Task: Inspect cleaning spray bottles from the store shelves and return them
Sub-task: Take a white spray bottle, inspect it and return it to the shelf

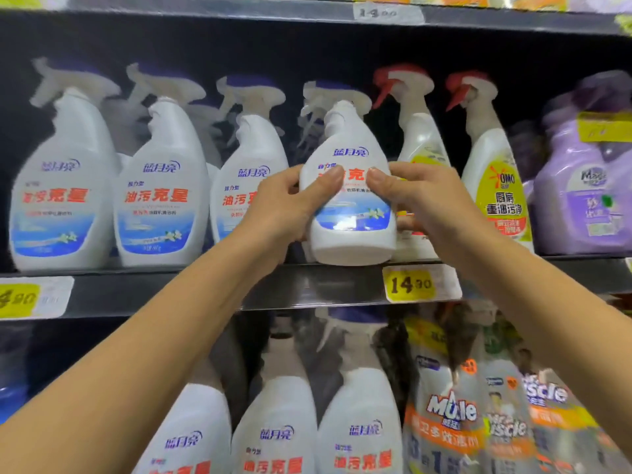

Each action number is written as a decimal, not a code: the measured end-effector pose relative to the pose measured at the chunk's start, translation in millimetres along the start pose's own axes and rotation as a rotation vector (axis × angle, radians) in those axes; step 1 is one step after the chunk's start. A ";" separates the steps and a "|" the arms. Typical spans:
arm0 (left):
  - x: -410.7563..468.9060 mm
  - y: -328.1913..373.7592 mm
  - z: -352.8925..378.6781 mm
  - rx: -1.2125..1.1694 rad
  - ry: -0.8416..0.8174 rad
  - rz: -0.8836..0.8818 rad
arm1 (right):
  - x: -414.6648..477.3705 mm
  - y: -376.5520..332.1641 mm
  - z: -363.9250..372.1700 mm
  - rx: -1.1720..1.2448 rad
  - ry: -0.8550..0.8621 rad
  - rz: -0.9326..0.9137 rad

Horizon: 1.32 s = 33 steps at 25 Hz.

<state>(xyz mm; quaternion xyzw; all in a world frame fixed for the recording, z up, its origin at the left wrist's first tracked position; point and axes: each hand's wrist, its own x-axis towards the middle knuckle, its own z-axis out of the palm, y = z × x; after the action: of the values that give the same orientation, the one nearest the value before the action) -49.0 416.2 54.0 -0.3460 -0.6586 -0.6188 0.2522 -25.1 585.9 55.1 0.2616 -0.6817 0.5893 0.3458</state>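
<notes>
A white spray bottle with a blue-topped trigger, blue label and red lettering is upright at the front edge of the middle shelf. My left hand grips its left side, thumb across the label. On the bottle's right side, my right hand holds it with the thumb on the front. Whether its base touches the shelf or hangs just over the edge, I cannot tell. Three matching white bottles stand in a row to its left.
Two red-trigger bottles with yellow labels stand right of the held bottle, then purple jugs. A yellow price tag reads 14.90 on the shelf edge. The lower shelf holds more white spray bottles and refill pouches.
</notes>
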 end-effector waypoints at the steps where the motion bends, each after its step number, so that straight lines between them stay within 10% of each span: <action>1: 4.8 -2.0 -0.5 -0.009 0.007 0.015 | 6.4 0.3 1.0 -0.043 0.001 -0.023; 13: 11.7 -29.5 -4.2 0.502 0.124 0.325 | 8.0 39.5 23.9 -0.651 0.223 -0.362; 25: -2.6 -23.6 -9.0 0.838 0.264 0.434 | 5.1 43.8 10.8 -0.303 0.199 -0.300; 33: -18.5 -32.8 -51.8 1.088 0.399 0.447 | 5.0 43.6 21.5 -0.482 0.154 -0.369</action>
<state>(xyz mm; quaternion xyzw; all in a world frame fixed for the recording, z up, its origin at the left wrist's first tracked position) -67.5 362.4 24.6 -0.1751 -0.7315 -0.1796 0.6340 -65.1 572.3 30.5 0.2457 -0.7147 0.3561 0.5496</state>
